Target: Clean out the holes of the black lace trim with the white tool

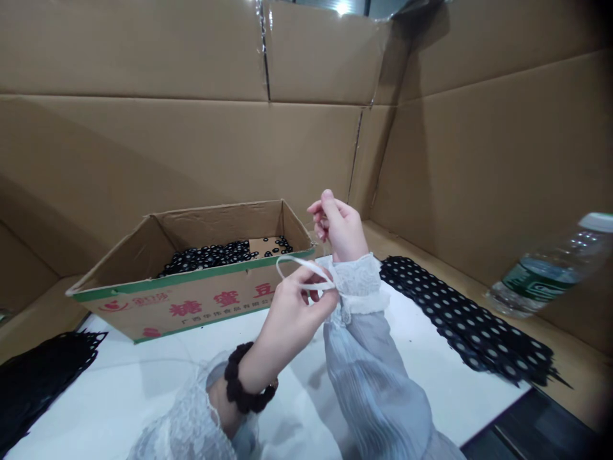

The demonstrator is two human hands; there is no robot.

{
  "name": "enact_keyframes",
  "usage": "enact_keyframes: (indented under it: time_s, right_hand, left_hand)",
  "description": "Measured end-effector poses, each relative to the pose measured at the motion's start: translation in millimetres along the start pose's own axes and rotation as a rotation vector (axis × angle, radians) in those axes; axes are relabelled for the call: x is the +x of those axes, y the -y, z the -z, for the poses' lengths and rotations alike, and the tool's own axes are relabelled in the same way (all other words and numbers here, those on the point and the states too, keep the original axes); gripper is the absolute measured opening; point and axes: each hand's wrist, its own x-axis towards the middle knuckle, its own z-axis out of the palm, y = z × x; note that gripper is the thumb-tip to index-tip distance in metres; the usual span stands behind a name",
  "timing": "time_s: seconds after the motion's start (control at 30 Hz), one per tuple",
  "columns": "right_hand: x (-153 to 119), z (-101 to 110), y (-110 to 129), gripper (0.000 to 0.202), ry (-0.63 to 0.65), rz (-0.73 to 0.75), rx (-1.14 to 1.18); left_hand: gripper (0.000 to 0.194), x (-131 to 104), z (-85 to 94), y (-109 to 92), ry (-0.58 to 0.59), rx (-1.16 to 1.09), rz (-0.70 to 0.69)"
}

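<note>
Over the middle of the white work surface (158,383), my left hand (297,313) pinches a thin white strap (306,262) that forms a loop beside my right cuff. A dark scrunchie (246,380) circles my left wrist. My right hand (338,223) is raised just beyond it, its fingers curled and thumb up; whether anything small is between them I cannot make out. The lace cuff (359,278) of my right sleeve touches the fingers of my left hand.
An open cardboard box (201,300) holding small black rings (211,257) stands behind my left hand. Black dotted sheets (464,313) lie at the right, near a plastic bottle (546,275). Black material (43,383) lies at the left. Tall cardboard walls (191,147) enclose the back and sides.
</note>
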Motion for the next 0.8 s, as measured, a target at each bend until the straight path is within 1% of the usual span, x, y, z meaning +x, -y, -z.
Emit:
enact_keyframes:
  time_s: [0.2,0.37,0.47,0.67,0.8]
  right_hand:
    - [1,-1,-1,0.050,0.000,-0.009,0.016]
    - [2,-2,-3,0.050,0.018,-0.010,0.042]
    - [2,-3,-4,0.050,0.011,-0.002,0.055]
    - [1,-8,-5,0.050,0.036,-0.027,0.003]
    - [1,-11,-9,0.049,0.075,-0.031,0.021]
  left_hand:
    - [0.009,0,0.2,-2,0.008,0.002,-0.049]
    - [0.003,-1,-2.5,-3,-0.086,0.027,-0.124]
    - [0.002,-1,-1.8,-2,-0.114,0.008,-0.119]
    - [0.004,2,3.3,0,-0.167,-0.274,-0.046]
    - [0.006,2,7.9,-1,-0.228,-0.409,-0.075]
